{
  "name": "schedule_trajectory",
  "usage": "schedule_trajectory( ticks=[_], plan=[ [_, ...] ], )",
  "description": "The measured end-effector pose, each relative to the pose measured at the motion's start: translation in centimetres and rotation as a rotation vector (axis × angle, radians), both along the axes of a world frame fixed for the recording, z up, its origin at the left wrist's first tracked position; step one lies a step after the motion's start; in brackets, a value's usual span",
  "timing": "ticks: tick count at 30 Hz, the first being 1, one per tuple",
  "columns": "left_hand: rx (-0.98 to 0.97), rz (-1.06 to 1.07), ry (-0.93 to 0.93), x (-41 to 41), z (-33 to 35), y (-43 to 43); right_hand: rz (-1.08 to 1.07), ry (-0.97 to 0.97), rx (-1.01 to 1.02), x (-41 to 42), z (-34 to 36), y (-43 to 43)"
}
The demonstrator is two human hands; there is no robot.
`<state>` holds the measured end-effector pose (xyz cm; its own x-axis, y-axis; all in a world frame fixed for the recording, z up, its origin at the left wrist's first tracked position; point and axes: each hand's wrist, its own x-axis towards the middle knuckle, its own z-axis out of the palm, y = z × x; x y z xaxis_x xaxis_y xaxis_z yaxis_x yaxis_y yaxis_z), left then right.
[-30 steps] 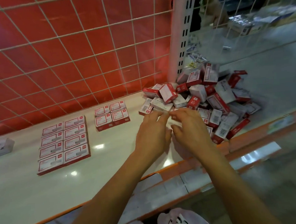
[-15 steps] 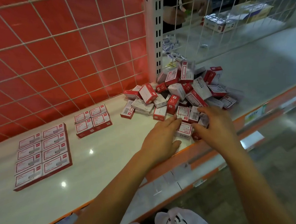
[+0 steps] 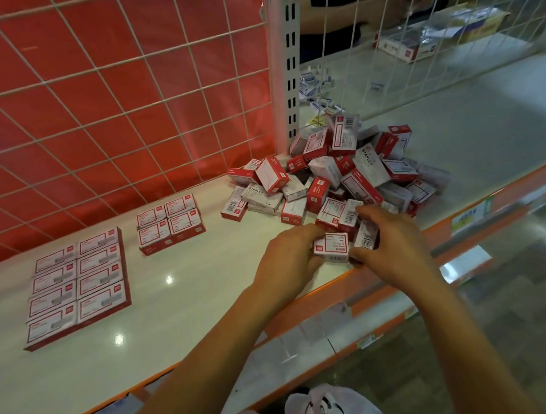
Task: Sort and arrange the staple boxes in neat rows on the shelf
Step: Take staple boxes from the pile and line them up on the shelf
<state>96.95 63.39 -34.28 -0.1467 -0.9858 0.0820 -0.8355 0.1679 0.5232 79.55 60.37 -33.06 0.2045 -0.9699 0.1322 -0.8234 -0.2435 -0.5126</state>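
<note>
A loose heap of red-and-white staple boxes (image 3: 337, 177) lies on the white shelf (image 3: 182, 311) by the slotted upright. At its near edge a staple box (image 3: 331, 247) lies label up between my hands. My left hand (image 3: 287, 257) grips its left end. My right hand (image 3: 392, 247) holds its right side, fingers curled over neighbouring boxes. Two tidy blocks lie flat to the left: a large block of boxes (image 3: 76, 286) in two columns and a small block of boxes (image 3: 169, 222).
A white wire grid (image 3: 115, 98) with a red panel backs the shelf. An orange front rail (image 3: 359, 284) with price-tag holders edges it. Beyond the upright (image 3: 285, 68), another person stands behind the mesh near more packs (image 3: 405, 46).
The view has swung left and closer. My hands have closed in on one box at the heap's near edge and now hold it between them.
</note>
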Motion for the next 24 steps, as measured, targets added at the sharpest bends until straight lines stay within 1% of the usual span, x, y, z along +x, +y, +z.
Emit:
schedule_trajectory(
  ticks=[4, 7, 11, 16, 24],
  plan=[
    [0.105, 0.087, 0.05, 0.7, -0.1, 0.7, -0.007, 0.012, 0.035, 0.0, 0.2, 0.1],
    [0.166, 0.114, 0.005, 1.6, -0.2, 1.2, -0.001, 0.0, 0.052, 0.0, 0.4, 0.3],
    [0.163, 0.17, 0.046, 2.5, -0.1, 1.9, -0.008, -0.073, 0.063, 0.6, 0.9, 0.7],
    [0.145, 0.245, 0.115, 3.6, 0.2, 2.5, 0.108, -0.216, 0.061, 2.1, 1.9, 1.1],
    [0.148, 0.345, 0.144, 5.5, 0.4, 4.2, 0.233, -0.398, 0.231, 4.2, 2.4, 2.1]
  ],
)
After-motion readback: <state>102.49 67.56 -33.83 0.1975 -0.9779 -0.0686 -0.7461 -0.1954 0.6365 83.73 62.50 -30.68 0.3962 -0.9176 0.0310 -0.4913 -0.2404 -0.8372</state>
